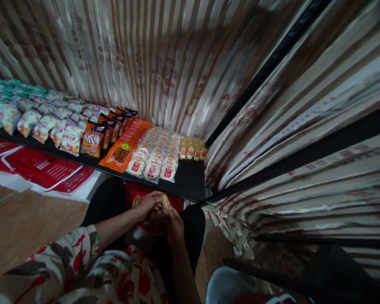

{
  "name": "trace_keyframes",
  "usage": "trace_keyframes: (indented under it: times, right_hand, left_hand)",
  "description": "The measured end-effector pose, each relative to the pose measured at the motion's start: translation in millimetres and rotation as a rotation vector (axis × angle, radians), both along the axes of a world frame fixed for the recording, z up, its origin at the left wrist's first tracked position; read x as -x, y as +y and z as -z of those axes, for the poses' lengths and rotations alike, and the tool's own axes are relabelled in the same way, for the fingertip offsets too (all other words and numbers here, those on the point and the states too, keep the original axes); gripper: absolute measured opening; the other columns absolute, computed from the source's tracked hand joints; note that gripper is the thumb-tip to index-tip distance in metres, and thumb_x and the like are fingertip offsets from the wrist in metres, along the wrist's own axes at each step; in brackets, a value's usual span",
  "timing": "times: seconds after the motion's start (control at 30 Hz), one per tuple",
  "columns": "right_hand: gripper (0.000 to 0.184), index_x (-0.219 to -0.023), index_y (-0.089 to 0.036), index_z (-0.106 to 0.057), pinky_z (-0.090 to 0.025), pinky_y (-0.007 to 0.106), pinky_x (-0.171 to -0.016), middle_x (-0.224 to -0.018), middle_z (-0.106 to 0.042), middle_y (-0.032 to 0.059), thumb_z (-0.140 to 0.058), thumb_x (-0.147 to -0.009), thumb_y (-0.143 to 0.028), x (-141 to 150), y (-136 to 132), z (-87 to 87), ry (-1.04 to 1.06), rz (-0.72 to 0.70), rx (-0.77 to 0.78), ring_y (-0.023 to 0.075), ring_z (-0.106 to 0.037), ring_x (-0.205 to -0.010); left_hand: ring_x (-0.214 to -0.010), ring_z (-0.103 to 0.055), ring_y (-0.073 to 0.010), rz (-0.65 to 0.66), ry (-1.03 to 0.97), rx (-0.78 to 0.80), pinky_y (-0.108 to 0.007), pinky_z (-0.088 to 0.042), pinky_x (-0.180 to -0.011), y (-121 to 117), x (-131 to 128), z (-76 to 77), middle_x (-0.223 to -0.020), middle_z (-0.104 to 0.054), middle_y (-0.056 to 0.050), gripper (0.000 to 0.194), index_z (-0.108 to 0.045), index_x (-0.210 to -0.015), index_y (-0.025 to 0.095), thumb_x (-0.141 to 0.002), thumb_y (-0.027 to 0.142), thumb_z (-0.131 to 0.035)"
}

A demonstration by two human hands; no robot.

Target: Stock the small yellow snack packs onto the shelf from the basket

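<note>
Above a red basket [130, 188] between my knees, my left hand [150, 204] and my right hand [175, 220] meet around a small yellow wrapped snack packet [165, 204]. The fingers of both hands are closed on it, with its upper part showing between them. More yellowish packets seem to lie below in the basket, dim and partly hidden by the hands. On the black shelf [192, 179] just ahead, similar yellow packets [191, 151] stand in short rows at the right end. Beside them are rows of round white wrapped cakes [152, 167].
Farther left on the shelf lie an orange flat bag [120, 154], orange-black snack bags [93, 139], and many white bags [71, 136]. Red baskets [47, 169] sit under the shelf. Striped plastic sheeting [164, 59] and black poles [291, 156] close in the back and right.
</note>
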State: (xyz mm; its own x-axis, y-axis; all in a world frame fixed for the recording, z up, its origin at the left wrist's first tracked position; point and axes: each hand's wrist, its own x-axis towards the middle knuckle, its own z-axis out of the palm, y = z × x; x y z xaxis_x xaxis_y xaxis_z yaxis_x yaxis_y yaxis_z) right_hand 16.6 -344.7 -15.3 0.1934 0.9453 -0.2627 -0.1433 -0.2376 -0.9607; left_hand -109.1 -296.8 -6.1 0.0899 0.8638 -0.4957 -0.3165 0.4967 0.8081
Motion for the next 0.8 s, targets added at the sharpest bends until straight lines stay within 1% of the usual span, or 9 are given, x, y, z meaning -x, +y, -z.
trace_keyframes:
  times: [0.1, 0.2, 0.27, 0.37, 0.47, 0.7, 0.8]
  right_hand:
    - [0.038, -0.089, -0.016, -0.071, -0.052, 0.034, -0.076, -0.094, -0.069, 0.0084, -0.070, -0.061, -0.042, 2.5, 0.4, -7.1, 0.143, 0.057, 0.079, 0.0261, -0.062, -0.090]
    - [0.046, -0.097, -0.016, -0.069, -0.051, 0.034, -0.078, -0.098, -0.069, 0.0068, -0.071, -0.060, -0.042, 1.4, 0.2, -8.7, 0.221, 0.067, 0.092, 0.0249, -0.062, -0.092]
    - [0.048, -0.102, -0.016, -0.067, -0.050, 0.034, -0.080, -0.101, -0.068, 0.0066, -0.071, -0.062, -0.042, -0.8, -0.1, -7.5, 0.237, 0.045, 0.083, 0.0243, -0.062, -0.094]
    - [0.048, -0.107, -0.016, -0.064, -0.050, 0.033, -0.080, -0.103, -0.067, 0.0072, -0.067, -0.067, -0.042, -4.7, 0.0, -4.2, 0.242, 0.023, 0.064, 0.0234, -0.062, -0.093]
    - [0.050, -0.110, -0.015, -0.062, -0.050, 0.033, -0.078, -0.101, -0.067, 0.0076, -0.067, -0.068, -0.042, -8.7, 0.8, -3.0, 0.221, 0.030, 0.061, 0.0227, -0.062, -0.091]
    - [0.049, -0.106, -0.015, -0.065, -0.048, 0.033, -0.082, -0.101, -0.068, 0.0068, -0.069, -0.065, -0.043, -15.7, 1.3, -15.2, 0.108, 0.044, 0.045, 0.0236, -0.061, -0.095]
    - [0.051, -0.106, -0.015, -0.064, -0.048, 0.035, -0.084, -0.103, -0.067, 0.0077, -0.069, -0.064, -0.043, -17.7, 2.0, -15.5, 0.085, 0.059, 0.045, 0.0245, -0.061, -0.096]
  left_hand:
    - [-0.053, -0.052, -0.0057, -0.007, -0.019, 0.010, -0.016, -0.038, -0.047, -0.7, -1.8, -4.8, -0.068, -0.062, 0.000, 0.026, -0.060, -0.089, 0.014, -0.066, 0.024, -0.065]
    - [-0.055, -0.053, -0.0058, -0.006, -0.023, -0.016, -0.016, -0.039, -0.048, -1.5, -3.9, -8.4, -0.069, -0.062, 0.000, 0.028, -0.060, -0.088, 0.014, -0.064, 0.026, -0.068]
    - [-0.055, -0.053, -0.0057, -0.001, -0.029, -0.037, -0.015, -0.039, -0.049, -1.9, -5.2, -10.0, -0.068, -0.062, 0.000, 0.027, -0.061, -0.088, 0.013, -0.065, 0.025, -0.068]
    - [-0.055, -0.054, -0.0057, 0.009, -0.043, -0.043, -0.016, -0.041, -0.051, -2.1, -6.6, -12.3, -0.068, -0.063, 0.000, 0.026, -0.061, -0.090, 0.013, -0.066, 0.021, -0.067]
    - [-0.056, -0.055, -0.0056, 0.021, -0.056, -0.032, -0.015, -0.042, -0.052, -1.6, -7.7, -15.2, -0.069, -0.063, 0.000, 0.025, -0.060, -0.091, 0.013, -0.067, 0.018, -0.065]
    - [-0.060, -0.060, -0.0073, 0.037, -0.093, -0.037, -0.017, -0.046, -0.056, -1.1, -9.9, -22.5, -0.077, -0.066, -0.004, 0.026, -0.058, -0.094, 0.012, -0.069, 0.017, -0.066]
    - [-0.061, -0.061, -0.0080, 0.039, -0.101, -0.030, -0.018, -0.048, -0.057, -1.3, -10.6, -25.2, -0.078, -0.066, -0.004, 0.027, -0.058, -0.094, 0.012, -0.069, 0.016, -0.067]
